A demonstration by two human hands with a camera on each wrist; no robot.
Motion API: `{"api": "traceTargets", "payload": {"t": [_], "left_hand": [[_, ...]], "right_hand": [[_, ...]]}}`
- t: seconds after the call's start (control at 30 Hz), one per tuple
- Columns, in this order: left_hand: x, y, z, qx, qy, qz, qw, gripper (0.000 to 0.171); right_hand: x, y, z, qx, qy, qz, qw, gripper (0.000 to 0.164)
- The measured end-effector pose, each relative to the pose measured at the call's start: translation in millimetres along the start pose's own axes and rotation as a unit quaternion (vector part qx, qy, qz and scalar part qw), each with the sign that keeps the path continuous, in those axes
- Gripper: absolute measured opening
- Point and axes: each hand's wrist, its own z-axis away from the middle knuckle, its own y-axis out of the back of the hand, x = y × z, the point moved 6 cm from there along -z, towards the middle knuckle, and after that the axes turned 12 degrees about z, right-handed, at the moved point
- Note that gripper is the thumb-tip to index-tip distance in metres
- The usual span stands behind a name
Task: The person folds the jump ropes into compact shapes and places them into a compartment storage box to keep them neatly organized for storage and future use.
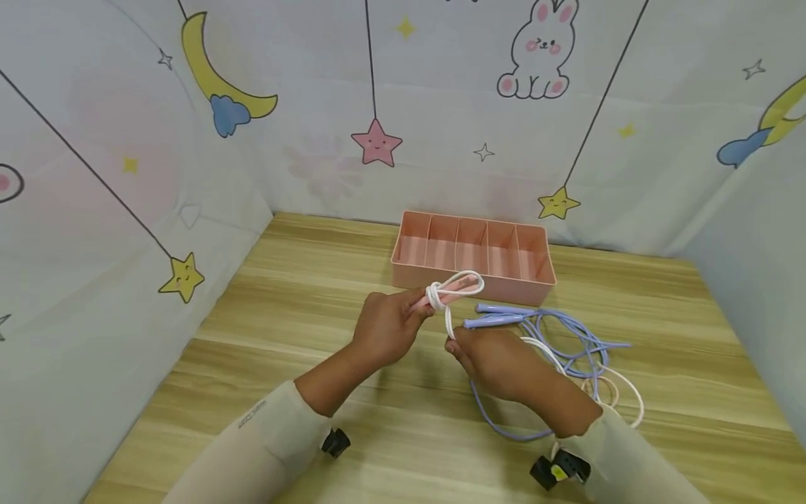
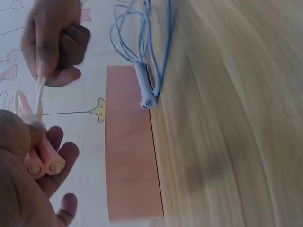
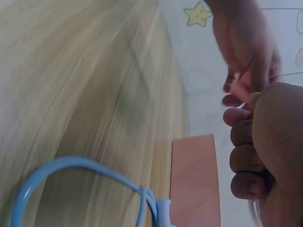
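My left hand (image 1: 392,325) grips the two pink handles (image 2: 46,158) of a jump rope, side by side. Its white cord (image 1: 434,295) is wound round the handles, and a loop stands out past their far ends. To the right, my right hand (image 1: 497,360) pinches the cord, which runs taut between both hands in the left wrist view. More white cord trails from under the right hand to the table. Beside that hand lies a second jump rope with periwinkle-blue handles (image 1: 497,320) and a loosely coiled blue cord (image 1: 569,323).
A pink box (image 1: 475,288) with several compartments stands at the back of the wooden table (image 1: 302,266), just beyond the hands. White fabric with printed stars, moons and a rabbit walls in the back and sides.
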Motion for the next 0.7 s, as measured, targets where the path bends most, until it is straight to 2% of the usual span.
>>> {"api": "traceTargets", "payload": {"t": [0.07,0.13,0.23,0.27,0.33,0.4,0.47,0.53,0.63,0.7], "left_hand": [[-0.4,0.5,-0.4,0.025,-0.015,-0.049,0.9984,0.031],[0.2,-1.5,0.0,0.040,-0.027,-0.078,0.9958,0.030],[2.8,-9.5,-0.1,0.021,-0.025,-0.171,0.9848,0.026],[3.2,-12.7,-0.4,0.011,-0.023,-0.209,0.9776,0.024],[3.7,-18.9,-0.9,-0.025,-0.022,-0.284,0.9583,0.020],[4.5,-24.0,-0.4,-0.061,-0.032,-0.329,0.9417,0.019],[5.4,-27.0,2.1,-0.090,-0.059,-0.342,0.9334,0.020],[8.0,-28.3,6.0,-0.119,-0.107,-0.340,0.9267,0.020],[12.1,-25.2,11.4,-0.144,-0.189,-0.322,0.9165,0.019],[15.0,-20.6,14.0,-0.153,-0.236,-0.296,0.9126,0.019]], "right_hand": [[-6.7,-0.7,0.9,-0.007,0.009,-0.004,1.000,0.020],[-12.1,-1.8,1.1,-0.011,0.017,-0.006,1.000,0.020],[-17.6,0.2,0.5,0.004,0.033,0.017,0.999,0.024],[-18.2,1.6,0.5,0.013,0.039,0.031,0.999,0.026],[-18.5,7.7,1.0,0.040,0.052,0.064,0.996,0.029],[-17.7,16.6,1.4,0.073,0.067,0.097,0.990,0.029],[-14.4,25.9,0.9,0.099,0.074,0.117,0.985,0.026],[-9.0,35.2,0.5,0.119,0.078,0.122,0.982,0.020],[3.2,45.1,0.1,0.132,0.076,0.098,0.983,0.013],[10.8,48.4,0.1,0.140,0.083,0.065,0.985,0.016]]}}
